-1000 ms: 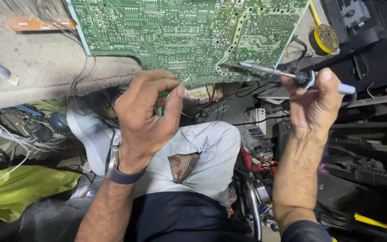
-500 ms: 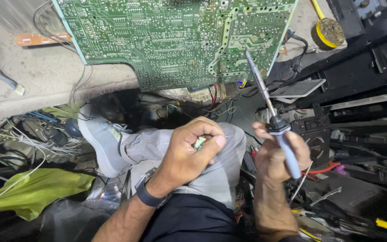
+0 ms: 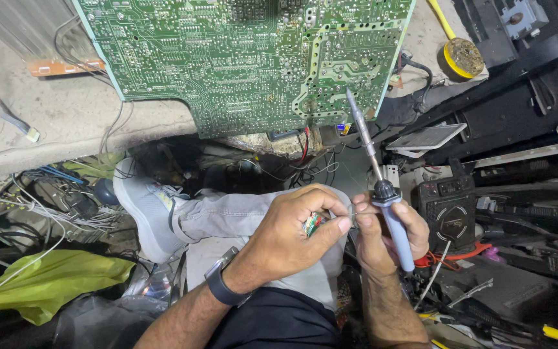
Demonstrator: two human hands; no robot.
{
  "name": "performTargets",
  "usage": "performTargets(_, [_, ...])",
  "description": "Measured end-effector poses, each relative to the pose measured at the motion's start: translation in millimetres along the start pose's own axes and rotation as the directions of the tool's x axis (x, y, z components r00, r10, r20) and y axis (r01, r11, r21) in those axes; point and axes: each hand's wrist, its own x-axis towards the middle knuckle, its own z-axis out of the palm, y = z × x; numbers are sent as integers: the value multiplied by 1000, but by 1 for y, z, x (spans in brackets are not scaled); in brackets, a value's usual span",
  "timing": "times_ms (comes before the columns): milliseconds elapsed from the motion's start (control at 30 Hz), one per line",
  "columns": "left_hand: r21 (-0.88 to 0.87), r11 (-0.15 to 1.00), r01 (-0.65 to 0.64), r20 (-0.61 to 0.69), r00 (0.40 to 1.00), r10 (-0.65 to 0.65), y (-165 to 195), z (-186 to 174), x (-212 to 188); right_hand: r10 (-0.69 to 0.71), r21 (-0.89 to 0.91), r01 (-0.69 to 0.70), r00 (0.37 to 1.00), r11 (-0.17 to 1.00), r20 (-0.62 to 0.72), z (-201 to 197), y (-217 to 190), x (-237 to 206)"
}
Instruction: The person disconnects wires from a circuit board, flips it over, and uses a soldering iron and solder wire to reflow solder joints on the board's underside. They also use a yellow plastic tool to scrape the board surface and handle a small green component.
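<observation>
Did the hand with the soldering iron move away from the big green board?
Yes. The right hand with the soldering iron dropped from the green circuit board edge toward the lap.

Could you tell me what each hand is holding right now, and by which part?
The right hand grips a soldering iron by its blue handle, tip up. The left hand pinches a small green-and-red part between its fingertips.

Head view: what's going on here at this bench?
A seated person holds a soldering iron in the right hand, tip up near the edge of a large green circuit board. The left hand pinches a small green part beside it over the lap. Wires and tools lie around.
</observation>
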Motion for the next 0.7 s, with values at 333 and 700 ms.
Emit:
performTargets(333, [341,911,-231,-141,946,293,13,-27,4,-77,77,78,997,994,-19,20,12,28])
performTargets(700, [624,736,-262,-317,776,545,11,-100,34,2,229,17,996,973,-84,8,3,71])
